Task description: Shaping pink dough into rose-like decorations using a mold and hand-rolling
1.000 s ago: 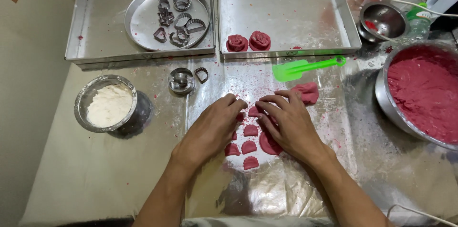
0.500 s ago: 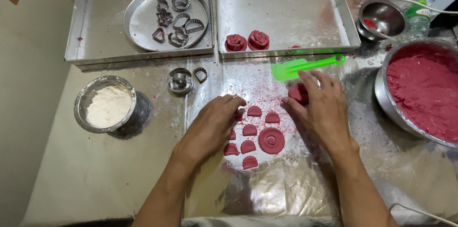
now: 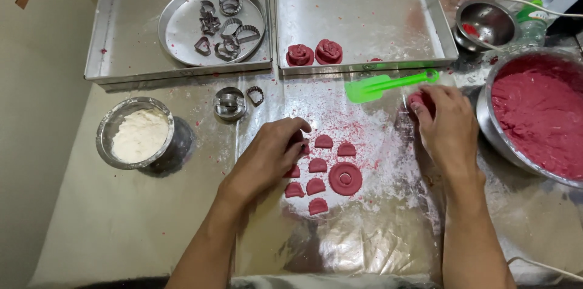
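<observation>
Bright, even overhead light; glare on the plastic sheet (image 3: 340,252) and trays (image 3: 358,10); soft shadows, sharp focus, mild edge distortion.

The tabletop (image 3: 121,222) carried a floured plastic sheet (image 3: 364,246) with red dough pieces (image 3: 317,166) and a green spatula (image 3: 376,86), a flour bowl (image 3: 138,134), a round cutter (image 3: 229,103), two steel trays (image 3: 358,16), and a bowl of red dough (image 3: 537,113).
</observation>
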